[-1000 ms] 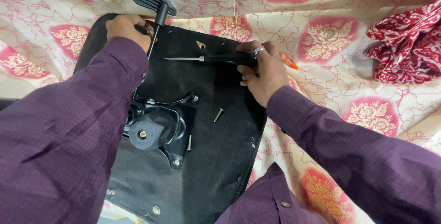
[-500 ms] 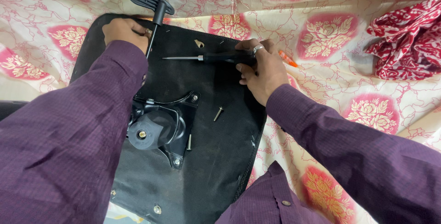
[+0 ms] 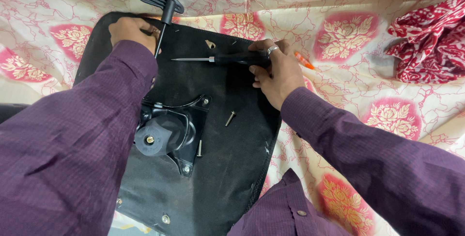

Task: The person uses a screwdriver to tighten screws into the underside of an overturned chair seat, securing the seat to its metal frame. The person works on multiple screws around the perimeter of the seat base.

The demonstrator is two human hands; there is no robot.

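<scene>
On the upturned seat base [image 3: 232,178]: my two hands at work.
My right hand [image 3: 276,71] clamps the screwdriver [image 3: 227,60]; my left hand [image 3: 130,30] grips the lever [image 3: 162,3].

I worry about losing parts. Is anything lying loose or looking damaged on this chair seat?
Yes. Two loose screws lie on the upturned seat base: one in the open, another against the metal bracket. A small tear shows pale near the screwdriver.
</scene>
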